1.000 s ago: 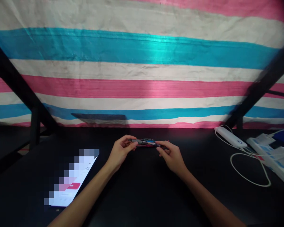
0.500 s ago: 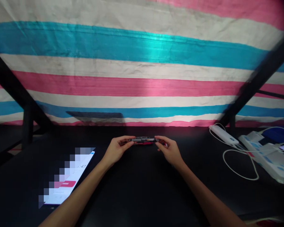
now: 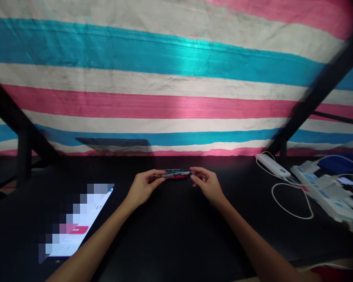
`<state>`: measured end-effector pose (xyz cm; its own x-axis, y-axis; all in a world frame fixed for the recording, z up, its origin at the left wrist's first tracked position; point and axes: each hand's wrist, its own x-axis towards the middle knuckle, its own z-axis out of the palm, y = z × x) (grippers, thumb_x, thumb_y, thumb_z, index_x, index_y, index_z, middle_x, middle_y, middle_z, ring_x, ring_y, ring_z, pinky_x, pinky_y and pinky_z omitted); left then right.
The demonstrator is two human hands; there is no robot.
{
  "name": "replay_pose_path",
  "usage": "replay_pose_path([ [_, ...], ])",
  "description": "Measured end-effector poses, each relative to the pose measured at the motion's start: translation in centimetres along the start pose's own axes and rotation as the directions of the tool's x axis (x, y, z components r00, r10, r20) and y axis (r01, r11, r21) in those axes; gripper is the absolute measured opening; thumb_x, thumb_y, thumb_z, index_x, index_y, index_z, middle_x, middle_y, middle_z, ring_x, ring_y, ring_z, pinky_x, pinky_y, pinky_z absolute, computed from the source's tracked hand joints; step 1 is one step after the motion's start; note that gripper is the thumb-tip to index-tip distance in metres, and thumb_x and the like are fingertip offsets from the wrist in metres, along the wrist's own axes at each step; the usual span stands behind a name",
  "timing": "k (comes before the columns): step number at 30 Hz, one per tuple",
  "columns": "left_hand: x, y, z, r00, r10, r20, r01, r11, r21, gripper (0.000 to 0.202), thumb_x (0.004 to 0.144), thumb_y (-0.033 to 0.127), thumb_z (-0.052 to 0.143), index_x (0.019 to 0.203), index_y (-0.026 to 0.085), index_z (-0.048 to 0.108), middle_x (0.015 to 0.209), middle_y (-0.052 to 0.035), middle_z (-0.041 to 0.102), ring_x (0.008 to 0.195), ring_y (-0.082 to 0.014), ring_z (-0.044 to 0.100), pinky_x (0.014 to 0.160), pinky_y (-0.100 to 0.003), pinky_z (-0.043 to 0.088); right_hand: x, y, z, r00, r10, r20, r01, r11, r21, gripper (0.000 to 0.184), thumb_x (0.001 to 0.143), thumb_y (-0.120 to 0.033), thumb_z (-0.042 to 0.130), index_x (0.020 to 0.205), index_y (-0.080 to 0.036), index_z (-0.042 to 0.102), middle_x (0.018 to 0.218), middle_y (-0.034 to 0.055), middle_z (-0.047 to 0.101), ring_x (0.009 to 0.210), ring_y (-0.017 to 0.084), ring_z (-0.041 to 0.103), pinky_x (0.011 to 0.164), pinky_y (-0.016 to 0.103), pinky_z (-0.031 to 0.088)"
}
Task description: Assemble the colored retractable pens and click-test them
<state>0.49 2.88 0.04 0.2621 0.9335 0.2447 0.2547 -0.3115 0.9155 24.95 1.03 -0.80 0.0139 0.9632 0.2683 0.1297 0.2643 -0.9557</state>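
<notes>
Between my two hands a slim grey and clear pen is held level, just above the black table. My left hand pinches its left end between thumb and fingers. At its right end, the thumb and fingertips of my right hand close on it. Close behind and beneath it lie other pens, among them a red one, partly hidden by the held pen and my fingers.
On the left lies a lit phone, partly pixelated. A white power bank, looping white cables and a white power strip with plugs sit at right. A striped sheet hangs behind the black table, between dark slanted posts.
The view has shifted slightly, so the phone and power strip appear farther left. Both hands still hold the pen at its ends, with little visible movement.
</notes>
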Motion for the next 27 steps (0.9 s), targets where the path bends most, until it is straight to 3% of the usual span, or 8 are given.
replay_pose_path([
  [15, 0.1, -0.7, 0.0, 0.993, 0.102, -0.067, -0.089, 0.981, 0.172, 0.022, 0.078, 0.036, 0.067, 0.091, 0.019, 0.062, 0.092, -0.0042, 0.071, 0.084, -0.0206, 0.068, 0.077, -0.033, 0.051, 0.0, 0.1, 0.1, 0.999, 0.041, 0.012, -0.042, 0.998, 0.051, 0.029, 0.068, -0.028, 0.07, 0.094, -0.014, 0.068, 0.069, 0.0015, 0.061, 0.061, 0.013, 0.055, 0.052, 0.026, 0.051],
  [19, -0.1, -0.9, 0.1, 0.979, 0.19, -0.072, -0.159, 0.937, 0.312, 0.018, 0.08, 0.032, 0.065, 0.092, 0.02, 0.063, 0.088, -0.0027, 0.069, 0.079, -0.0185, 0.065, 0.075, -0.032, 0.051, -0.1, 0.0, 0.0, 0.996, 0.075, 0.042, -0.077, 0.996, 0.047, 0.028, 0.069, -0.027, 0.069, 0.094, -0.014, 0.068, 0.064, 0.0004, 0.06, 0.056, 0.012, 0.054, 0.051, 0.026, 0.048],
  [23, -0.5, -0.4, 0.3, 0.933, 0.36, 0.009, -0.307, 0.782, 0.543, 0.014, 0.087, 0.027, 0.055, 0.097, 0.019, 0.06, 0.088, -0.0045, 0.063, 0.082, -0.0184, 0.061, 0.075, -0.031, 0.049, -0.2, -0.4, -0.1, 0.985, 0.145, 0.088, -0.153, 0.984, 0.093, 0.028, 0.068, -0.028, 0.07, 0.091, -0.013, 0.067, 0.059, -0.0013, 0.057, 0.05, 0.01, 0.05, 0.047, 0.023, 0.042],
  [27, -1.2, 1.2, 1.0, 0.907, 0.388, 0.161, -0.342, 0.46, 0.819, 0.014, 0.089, 0.022, 0.048, 0.094, 0.016, 0.059, 0.088, -0.0078, 0.061, 0.084, -0.0231, 0.056, 0.073, -0.035, 0.043, -0.8, -1.0, 0.2, 0.928, 0.24, 0.284, -0.281, 0.953, 0.116, 0.027, 0.069, -0.03, 0.071, 0.09, -0.012, 0.067, 0.052, -0.006, 0.046, 0.043, 0.005, 0.037, 0.042, 0.019, 0.028],
])
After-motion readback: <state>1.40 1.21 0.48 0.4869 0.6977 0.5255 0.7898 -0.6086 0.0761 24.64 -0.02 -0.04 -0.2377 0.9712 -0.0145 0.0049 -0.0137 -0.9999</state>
